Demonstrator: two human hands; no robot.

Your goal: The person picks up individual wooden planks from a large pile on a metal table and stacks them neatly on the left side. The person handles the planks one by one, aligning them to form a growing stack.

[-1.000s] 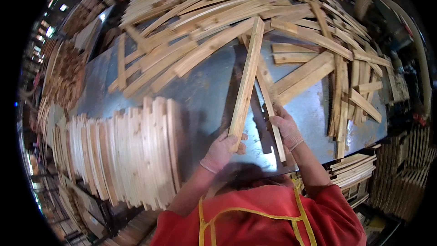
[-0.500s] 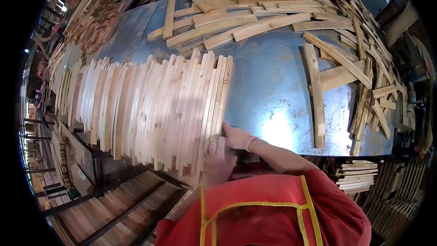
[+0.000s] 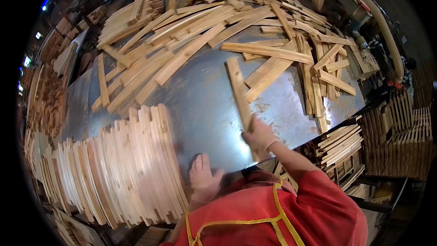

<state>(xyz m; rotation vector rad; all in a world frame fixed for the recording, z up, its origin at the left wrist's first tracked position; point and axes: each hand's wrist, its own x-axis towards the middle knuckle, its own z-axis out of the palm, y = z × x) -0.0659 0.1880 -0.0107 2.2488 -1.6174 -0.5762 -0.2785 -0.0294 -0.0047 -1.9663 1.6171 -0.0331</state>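
My right hand (image 3: 260, 137) grips a wooden slat (image 3: 237, 86) near its close end. The slat slants away from me over the blue-grey metal tabletop (image 3: 205, 91). My left hand (image 3: 203, 177) lies by the table's front edge, fingers stretched out and thumb apart, with nothing in it. Just left of that hand runs a long row of pale slats (image 3: 123, 164), packed side by side with uneven ends. Beyond the held slat, another wide slat (image 3: 271, 70) rests at an angle.
Loose slats (image 3: 191, 32) lie scattered across the far side of the table. A jumbled heap (image 3: 318, 73) covers its right end. Below the right edge stand stacked slats (image 3: 341, 146). A ribbed hose (image 3: 387, 32) curves down at the far right.
My right hand has left the row's end and taken hold of a slat on the right. My left hand has come off the row onto the table. The view has turned to the right.
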